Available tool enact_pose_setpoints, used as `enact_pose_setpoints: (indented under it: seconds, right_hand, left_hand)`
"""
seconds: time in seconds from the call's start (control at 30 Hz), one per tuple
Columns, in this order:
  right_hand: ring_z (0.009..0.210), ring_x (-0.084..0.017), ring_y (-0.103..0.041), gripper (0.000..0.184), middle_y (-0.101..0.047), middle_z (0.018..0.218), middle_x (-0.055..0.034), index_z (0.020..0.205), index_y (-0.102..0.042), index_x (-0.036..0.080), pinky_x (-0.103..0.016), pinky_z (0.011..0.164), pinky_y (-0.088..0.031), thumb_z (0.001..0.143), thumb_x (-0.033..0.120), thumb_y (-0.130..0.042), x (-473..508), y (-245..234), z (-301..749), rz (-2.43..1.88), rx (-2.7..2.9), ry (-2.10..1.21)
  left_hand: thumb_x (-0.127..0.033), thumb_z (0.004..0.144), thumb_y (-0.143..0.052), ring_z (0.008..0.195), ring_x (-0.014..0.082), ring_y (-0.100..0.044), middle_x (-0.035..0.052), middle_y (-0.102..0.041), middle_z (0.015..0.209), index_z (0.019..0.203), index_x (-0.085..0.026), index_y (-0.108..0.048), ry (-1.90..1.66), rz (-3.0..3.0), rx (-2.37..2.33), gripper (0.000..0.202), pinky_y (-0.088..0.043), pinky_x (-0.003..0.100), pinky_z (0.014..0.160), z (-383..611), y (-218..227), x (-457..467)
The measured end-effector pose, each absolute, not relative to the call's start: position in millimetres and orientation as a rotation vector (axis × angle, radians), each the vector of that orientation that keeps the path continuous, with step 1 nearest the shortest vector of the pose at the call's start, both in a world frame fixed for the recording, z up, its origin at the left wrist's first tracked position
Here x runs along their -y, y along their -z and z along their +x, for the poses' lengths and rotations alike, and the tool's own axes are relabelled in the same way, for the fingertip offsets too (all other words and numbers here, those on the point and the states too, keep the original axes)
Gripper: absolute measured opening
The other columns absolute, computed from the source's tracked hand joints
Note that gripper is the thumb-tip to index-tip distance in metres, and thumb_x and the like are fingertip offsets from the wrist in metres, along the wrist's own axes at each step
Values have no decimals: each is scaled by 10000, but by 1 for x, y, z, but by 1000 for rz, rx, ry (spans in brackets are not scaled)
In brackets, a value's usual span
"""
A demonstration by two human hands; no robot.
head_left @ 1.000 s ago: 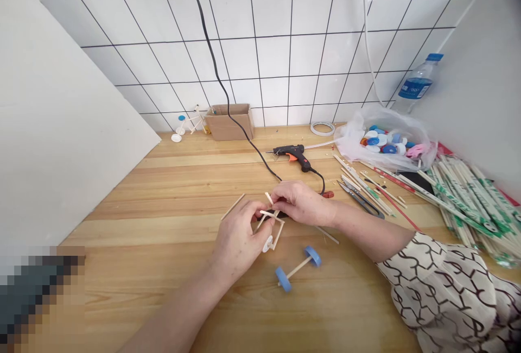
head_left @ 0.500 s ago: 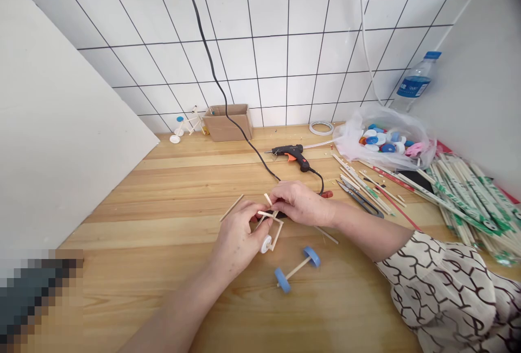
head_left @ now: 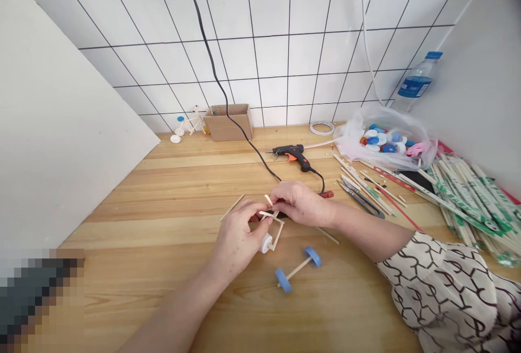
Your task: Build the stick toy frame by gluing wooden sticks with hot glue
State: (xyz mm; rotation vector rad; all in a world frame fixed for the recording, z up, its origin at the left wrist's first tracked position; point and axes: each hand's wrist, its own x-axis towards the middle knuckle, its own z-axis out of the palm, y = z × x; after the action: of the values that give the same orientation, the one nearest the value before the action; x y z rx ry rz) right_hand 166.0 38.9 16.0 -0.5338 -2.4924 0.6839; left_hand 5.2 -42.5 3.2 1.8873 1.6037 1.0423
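A small frame of thin wooden sticks (head_left: 275, 222) with a white bottle cap (head_left: 266, 243) at its lower end sits between my hands on the wooden table (head_left: 163, 266). My left hand (head_left: 240, 233) pinches the frame from the left. My right hand (head_left: 299, 202) is closed on the frame's upper end, where a short stick (head_left: 268, 199) pokes out. Just below the hands lies an axle (head_left: 298, 269) made of a stick with two blue caps.
A black glue gun (head_left: 293, 153) with its cord lies behind my hands. Scissors (head_left: 360, 199), loose sticks, wrapped chopsticks (head_left: 468, 195), a bag of caps (head_left: 385, 138), a tape roll (head_left: 321, 126) and a water bottle (head_left: 417, 81) fill the right. A cardboard box (head_left: 228, 121) stands by the wall.
My left hand's fingers have shifted slightly lower along the frame toward the white cap. Everything else stays put.
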Motion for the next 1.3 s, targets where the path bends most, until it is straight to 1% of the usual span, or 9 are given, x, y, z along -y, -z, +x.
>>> enact_pose_setpoints:
  seconds: [0.23,0.43,0.77,1.03,1.3]
  right_hand:
    - [619,-115,-509,159,-593,646,-1,680,-577,149,-219,609,-390,783,32,-544,-39,-14,166,-543,2492,-694]
    - [622,-115,-509,162,-592,646,-1,666,-564,150,-220,611,-392,786,43,-548,-40,-14,166,-548,2487,-703]
    - [624,-115,-515,167,-598,650,1,668,-560,155,-223,612,-392,781,33,-548,-39,-14,166,-545,2484,-709]
    - [628,-112,-519,162,-601,649,4,673,-570,152,-220,614,-387,778,30,-550,-39,-14,165,-557,2485,-721]
    - [627,-114,-526,155,-610,654,2,683,-585,155,-222,611,-391,779,36,-554,-39,-14,166,-568,2488,-728]
  left_hand:
    - [-185,740,-628,687,130,-622,-2,-676,810,840,-208,-668,-1093,1929,-1652,111,-506,246,668,4,-7,45]
    - [-174,744,-615,664,125,-623,-8,-677,771,801,-209,-664,-1124,1978,-1643,83,-508,236,648,5,-9,46]
    - [-155,751,-604,663,127,-618,-9,-674,762,760,-212,-653,-1156,2031,-1612,75,-506,233,626,6,-9,46]
    - [-141,762,-601,685,121,-612,-2,-664,790,770,-200,-654,-1156,2030,-1587,79,-501,225,637,7,-8,45]
    - [-150,772,-579,702,132,-618,9,-657,798,753,-200,-649,-1155,2010,-1569,88,-512,240,651,7,-5,45]
